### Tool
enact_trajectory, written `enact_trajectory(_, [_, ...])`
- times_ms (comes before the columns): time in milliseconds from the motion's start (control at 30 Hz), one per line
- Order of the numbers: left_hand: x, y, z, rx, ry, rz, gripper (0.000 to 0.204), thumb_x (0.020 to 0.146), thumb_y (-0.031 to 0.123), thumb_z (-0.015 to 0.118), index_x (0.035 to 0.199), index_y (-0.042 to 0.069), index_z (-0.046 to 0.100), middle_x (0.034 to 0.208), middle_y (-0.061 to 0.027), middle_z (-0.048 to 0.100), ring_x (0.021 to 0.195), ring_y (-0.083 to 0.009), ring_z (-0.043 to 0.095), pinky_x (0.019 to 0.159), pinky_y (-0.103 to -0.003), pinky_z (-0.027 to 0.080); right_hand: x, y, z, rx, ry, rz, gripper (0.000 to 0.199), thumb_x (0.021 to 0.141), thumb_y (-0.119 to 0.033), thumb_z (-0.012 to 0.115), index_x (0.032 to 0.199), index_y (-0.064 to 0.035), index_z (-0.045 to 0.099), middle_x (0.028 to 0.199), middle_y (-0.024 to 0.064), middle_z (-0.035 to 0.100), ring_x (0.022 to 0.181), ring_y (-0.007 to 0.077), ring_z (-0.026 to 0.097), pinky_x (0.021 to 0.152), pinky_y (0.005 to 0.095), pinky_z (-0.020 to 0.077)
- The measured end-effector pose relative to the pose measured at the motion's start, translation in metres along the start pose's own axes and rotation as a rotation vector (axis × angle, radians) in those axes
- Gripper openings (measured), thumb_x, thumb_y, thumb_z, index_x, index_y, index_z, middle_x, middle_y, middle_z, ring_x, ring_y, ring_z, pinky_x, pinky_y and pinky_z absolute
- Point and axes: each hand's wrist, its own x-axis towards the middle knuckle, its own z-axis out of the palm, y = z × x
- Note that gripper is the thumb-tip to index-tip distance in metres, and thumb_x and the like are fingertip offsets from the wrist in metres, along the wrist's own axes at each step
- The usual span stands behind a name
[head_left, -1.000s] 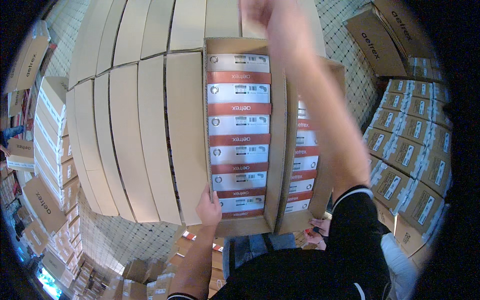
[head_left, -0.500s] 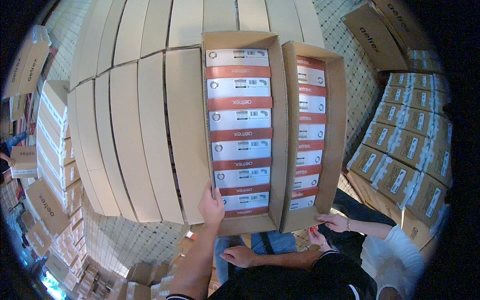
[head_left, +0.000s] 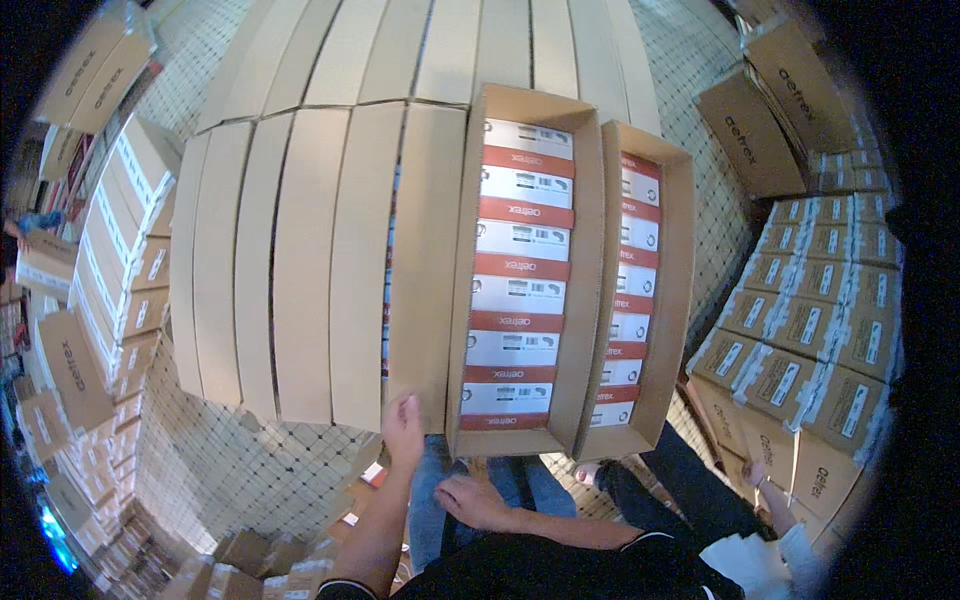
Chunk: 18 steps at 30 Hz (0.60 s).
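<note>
Left hand on the open shoe-box carton, right hand hanging free.

I am pressing my left hand (head_left: 403, 428), fingers loosely curled and holding nothing, against the near bottom edge of the tall open brown cardboard carton (head_left: 585, 300) packed with white-and-red boxes, which is standing at the right end of the closed carton stack (head_left: 300, 250). My right hand (head_left: 470, 500) is resting low by my jeans, relaxed and empty. A second open carton (head_left: 672, 290) is touching its right side.
</note>
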Motion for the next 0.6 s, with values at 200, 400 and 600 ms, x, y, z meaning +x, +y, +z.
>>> enact_trajectory(200, [-0.032, -0.041, -0.074, 0.274, 0.267, -0.043, 0.033, 0.087, 0.024, 0.069, 0.107, 0.001, 0.057, 0.097, -0.0129, 0.06, 0.086, -0.0235, 0.058, 0.076, -0.037, 0.048, 0.053, -0.019, -0.015, -0.318, 0.13, -0.216, 0.02, 0.092, -0.028, 0.058, 0.092, -0.0087, 0.063, 0.084, 0.0141, 0.059, 0.08, 0.0341, 0.062, 0.068, 0.0466, 0.0517])
enact_trajectory(400, [0.0, -0.063, -0.095, 0.792, 0.225, 0.386, 0.069, 0.073, 0.027, 0.078, 0.131, 0.006, 0.049, 0.141, -0.0282, 0.04, 0.133, -0.0468, 0.034, 0.111, -0.054, 0.029, 0.174, -0.016, -0.033, -1.102, -0.073, -0.552, 0.031, 0.088, -0.034, 0.058, 0.095, -0.0047, 0.064, 0.095, 0.0143, 0.059, 0.094, 0.0313, 0.06, 0.08, 0.0451, 0.0485])
enact_trajectory(600, [-0.001, -0.07, -0.117, 0.798, 0.027, 0.373, 0.065, 0.081, 0.03, 0.069, 0.138, 0.01, 0.046, 0.15, -0.0167, 0.036, 0.141, -0.036, 0.03, 0.108, -0.047, 0.039, 0.211, -0.04, -0.036, -1.127, 0.015, -0.604, 0.037, 0.087, -0.033, 0.06, 0.111, -0.0051, 0.062, 0.122, 0.016, 0.053, 0.118, 0.0355, 0.05, 0.095, 0.0479, 0.0423])
